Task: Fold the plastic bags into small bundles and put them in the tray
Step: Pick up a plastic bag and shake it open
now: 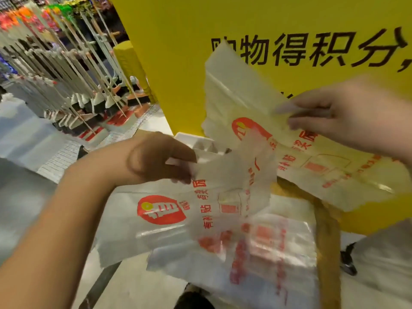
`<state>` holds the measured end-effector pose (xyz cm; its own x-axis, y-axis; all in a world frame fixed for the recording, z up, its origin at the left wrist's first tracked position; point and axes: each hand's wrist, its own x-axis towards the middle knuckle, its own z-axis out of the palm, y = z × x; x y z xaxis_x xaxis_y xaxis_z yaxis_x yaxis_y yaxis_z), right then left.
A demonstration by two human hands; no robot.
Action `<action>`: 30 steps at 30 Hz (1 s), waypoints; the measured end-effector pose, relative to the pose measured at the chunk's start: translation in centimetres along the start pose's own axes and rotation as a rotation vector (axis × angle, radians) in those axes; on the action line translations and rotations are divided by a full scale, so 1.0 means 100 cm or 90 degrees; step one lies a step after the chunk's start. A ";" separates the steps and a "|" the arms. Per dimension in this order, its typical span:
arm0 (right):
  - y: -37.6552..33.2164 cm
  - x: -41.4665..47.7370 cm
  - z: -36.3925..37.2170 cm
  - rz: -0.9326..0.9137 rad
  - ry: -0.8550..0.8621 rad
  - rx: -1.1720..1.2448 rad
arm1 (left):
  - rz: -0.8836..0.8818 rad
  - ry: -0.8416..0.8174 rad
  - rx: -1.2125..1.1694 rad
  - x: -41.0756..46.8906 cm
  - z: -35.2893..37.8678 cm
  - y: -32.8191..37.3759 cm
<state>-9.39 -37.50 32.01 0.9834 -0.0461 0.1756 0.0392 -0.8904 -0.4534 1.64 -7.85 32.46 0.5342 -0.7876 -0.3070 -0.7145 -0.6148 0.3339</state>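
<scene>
While the left hand (156,162) pinches one end of a thin printed plastic bag (243,101) and the right hand (338,121) pinches its side edge, it hangs over spare bags (169,221) lying on the counter (133,286), near the tray (200,147). Judged light, limp and slippery; best gripped at corners.

"What fills the centre and right of the frame?"

"A tall yellow signboard (178,41) printed with large black Chinese characters (301,50)."

"And the upper left?"

"Rows of long-handled brooms or mops (66,70) leaning together, pale handles slanting, with bright multicoloured items (33,16) blurred in the top corner."

"The floor?"

"A pale, glossy floor (24,130) at mid left, brightly lit, with a grid-patterned patch (60,157) just beside it."
</scene>
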 end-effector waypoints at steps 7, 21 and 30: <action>-0.053 0.024 0.044 0.068 -0.009 -0.152 | 0.228 -0.009 0.114 0.035 0.014 -0.044; -0.126 0.002 0.047 0.023 -0.158 -0.117 | 0.401 0.501 0.123 0.014 0.029 -0.046; -0.097 -0.048 0.038 0.019 -0.111 -0.141 | 0.308 0.365 0.043 -0.010 0.025 -0.004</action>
<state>-13.79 -26.97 32.26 0.9999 -0.0122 0.0026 -0.0112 -0.9682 -0.2501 0.28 -6.70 30.38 0.2914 -0.8785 0.3786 -0.9455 -0.2046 0.2531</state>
